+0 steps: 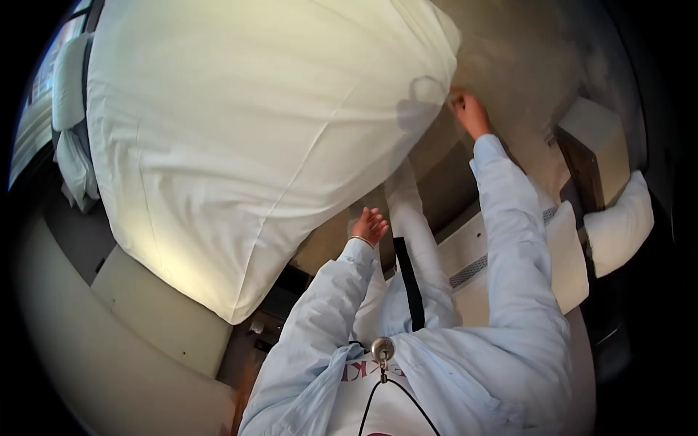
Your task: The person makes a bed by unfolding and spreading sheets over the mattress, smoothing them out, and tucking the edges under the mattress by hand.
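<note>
A large white sheet (211, 138) covers the bed, with a long crease running across it and folds near its lower corner. My right hand (472, 115) is at the right edge of the sheet, its fingers curled closed. Whether a bit of the fabric is pinched in them is hidden. Lower down, my left hand (371, 227) hangs in front of my body, a little apart from the sheet's edge. Its fingers are loosely bent and spread, and nothing shows in them.
Pillows (70, 83) lie on a seat by the window at the left. At the right a white pillow (619, 225) rests beside a box-like cabinet (595, 142). A pale padded panel (156, 312) stands at the lower left. Brown floor (523, 51) runs past the bed's far right side.
</note>
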Tool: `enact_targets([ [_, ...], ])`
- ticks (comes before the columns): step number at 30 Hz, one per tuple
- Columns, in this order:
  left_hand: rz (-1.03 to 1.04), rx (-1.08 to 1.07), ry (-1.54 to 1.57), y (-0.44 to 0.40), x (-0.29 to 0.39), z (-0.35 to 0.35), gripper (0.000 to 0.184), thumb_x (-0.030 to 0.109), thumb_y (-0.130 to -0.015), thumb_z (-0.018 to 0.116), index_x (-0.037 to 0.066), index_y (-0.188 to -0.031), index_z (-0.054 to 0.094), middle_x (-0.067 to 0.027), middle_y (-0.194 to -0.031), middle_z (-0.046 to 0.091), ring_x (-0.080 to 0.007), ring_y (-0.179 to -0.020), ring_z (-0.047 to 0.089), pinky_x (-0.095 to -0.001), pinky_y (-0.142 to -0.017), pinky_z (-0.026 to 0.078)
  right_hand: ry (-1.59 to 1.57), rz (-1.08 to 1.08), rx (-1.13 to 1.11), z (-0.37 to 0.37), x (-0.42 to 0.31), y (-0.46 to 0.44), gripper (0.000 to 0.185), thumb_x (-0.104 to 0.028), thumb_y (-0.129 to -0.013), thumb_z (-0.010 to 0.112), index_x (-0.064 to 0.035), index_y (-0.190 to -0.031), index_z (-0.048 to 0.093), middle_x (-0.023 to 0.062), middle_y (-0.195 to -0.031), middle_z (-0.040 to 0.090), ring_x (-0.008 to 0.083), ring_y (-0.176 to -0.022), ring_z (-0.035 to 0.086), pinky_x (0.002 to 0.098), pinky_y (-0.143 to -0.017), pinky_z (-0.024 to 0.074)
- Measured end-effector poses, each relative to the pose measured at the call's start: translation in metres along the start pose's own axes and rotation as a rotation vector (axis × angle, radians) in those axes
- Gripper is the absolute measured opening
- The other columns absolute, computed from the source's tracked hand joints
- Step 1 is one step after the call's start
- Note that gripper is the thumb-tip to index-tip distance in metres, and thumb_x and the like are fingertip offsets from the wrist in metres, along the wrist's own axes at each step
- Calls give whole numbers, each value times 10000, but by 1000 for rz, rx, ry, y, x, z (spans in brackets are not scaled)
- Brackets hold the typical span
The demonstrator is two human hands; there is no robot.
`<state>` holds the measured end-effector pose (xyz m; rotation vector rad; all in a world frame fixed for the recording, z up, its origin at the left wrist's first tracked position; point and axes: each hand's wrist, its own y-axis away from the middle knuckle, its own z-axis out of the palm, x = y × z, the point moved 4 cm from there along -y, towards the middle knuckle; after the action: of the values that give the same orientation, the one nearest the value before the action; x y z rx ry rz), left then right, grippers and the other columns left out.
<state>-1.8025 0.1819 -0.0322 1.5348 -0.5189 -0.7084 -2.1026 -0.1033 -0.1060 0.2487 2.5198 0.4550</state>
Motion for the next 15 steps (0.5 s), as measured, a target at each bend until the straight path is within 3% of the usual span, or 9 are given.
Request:
enact_targets([
  [2,-21,-8,-4,4,5,-8,299,393,-806,520,124,-936,545,-12,-766,521,-188,-712,529,-329,-640,473,-176,69,99,-26,-18,-12,429,-81,-705,580,-88,-1112,446,143,-959,553,319,-891,525,383,-740,428],
  [5,1,43,-69,2,8,-26,336,418,-817,479,135,-992,522,-9,-809,524,-185,-708,537,-329,-635,478,-236,29,227,-50,-47,-34,568,-41,-694,576,-104,-1208,343,153,-1053,504,316,-947,497,371,-762,419],
  [7,43,179,-131,-2,8,-47,313,402,-822,471,136,-980,521,-7,-797,519,-180,-703,535,-314,-612,471,-162,-207,400,-52,-55,-52,454,-22,-696,554,-61,-1129,424,183,-966,546,333,-911,519,379,-746,424],
  [8,63,175,-115,-1,9,-52,291,380,-827,462,131,-968,518,-8,-790,515,-174,-686,530,-304,-593,463,-161,-207,396,-49,-54,-65,454,-22,-696,554,-61,-1129,424,183,-966,546,333,-911,519,379,-746,424],
  [10,89,182,-141,5,17,-57,285,372,-831,456,127,-964,515,-9,-787,513,-173,-680,527,-301,-588,461,-294,-126,173,-39,-54,-88,280,-60,-710,549,-25,-984,509,201,-864,569,353,-861,533,392,-722,428],
  [15,157,157,-112,8,27,-55,259,375,-825,480,140,-930,511,1,-781,513,-170,-690,527,-285,-607,451,-27,-205,253,-66,-36,-94,134,-106,-741,519,-21,-842,542,191,-782,568,376,-776,526,410,-654,430],
])
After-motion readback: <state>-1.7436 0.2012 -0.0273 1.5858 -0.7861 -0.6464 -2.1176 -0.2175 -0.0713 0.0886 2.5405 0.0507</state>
